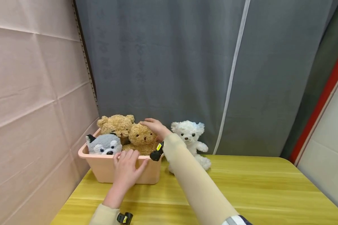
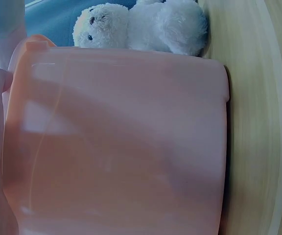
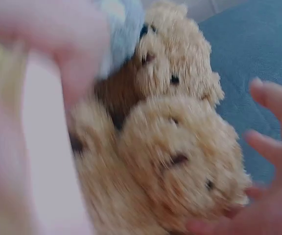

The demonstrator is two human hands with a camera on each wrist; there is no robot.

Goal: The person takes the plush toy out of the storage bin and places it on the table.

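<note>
Wooden yellow table [image 1: 256, 187] fills the lower view, backed by a grey curtain [image 1: 171, 62]. Near the table's left rear corner stands a pink bin [image 1: 107, 170], the landmark here. Inside the bin sit three plush toys: a grey husky [image 1: 104, 145] at its left, a tan bear [image 1: 116, 124] at the back, and a second, front bear [image 1: 142, 139] at its right. Just right of the bin, outside it, a white bear [image 1: 190, 137] sits upright on the table. A person's left hand [image 1: 126, 170] lies flat against the bin's front rim, fingers spread, steadying it. The right hand [image 1: 155, 126] rests on the front bear's head with fingers loosely spread, not yet closed. It looks like a toy is being picked out; gripping it would call for curling the fingers round its head.
</note>
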